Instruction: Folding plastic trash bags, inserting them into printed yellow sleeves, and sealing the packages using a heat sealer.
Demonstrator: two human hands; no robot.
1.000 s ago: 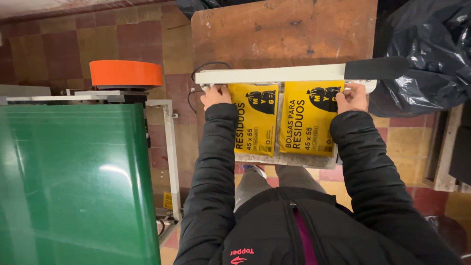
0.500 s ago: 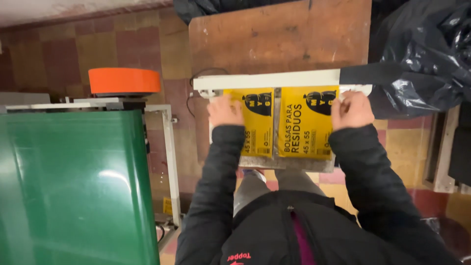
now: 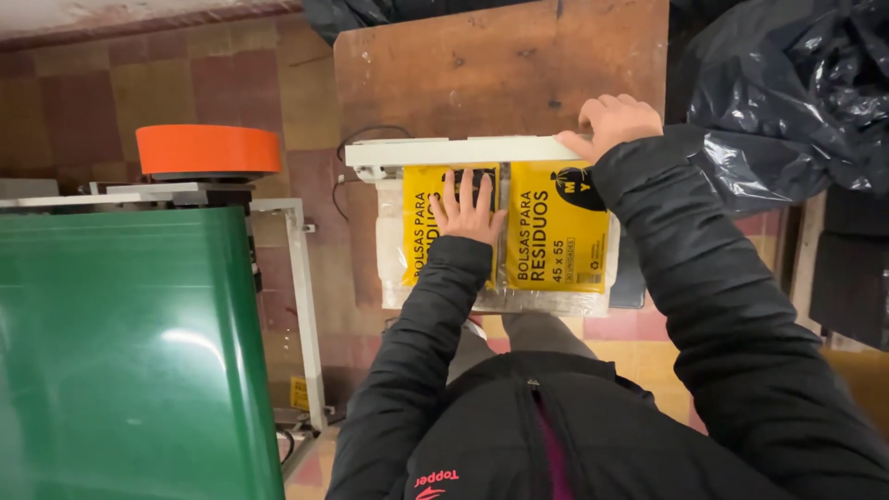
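Note:
A clear plastic pack (image 3: 556, 301) holding two yellow printed bag bundles (image 3: 560, 241) lies under the white bar of a sealing device (image 3: 463, 151) on a brown wooden table (image 3: 500, 65). My left hand (image 3: 468, 211) lies flat, fingers spread, on the left yellow bundle. My right hand (image 3: 613, 123) presses down on the right end of the white bar, fingers curled over it. Both arms are in black jacket sleeves.
A green conveyor belt (image 3: 130, 352) with a white metal frame (image 3: 301, 296) fills the left. An orange round part (image 3: 208, 150) sits above it. Black plastic bags (image 3: 787, 102) pile up at the right. The floor is tiled red and yellow.
My right hand left the pack's right edge and moved up onto the white bar. My left hand slid from the pack's upper left corner to lie flat on the left bundle.

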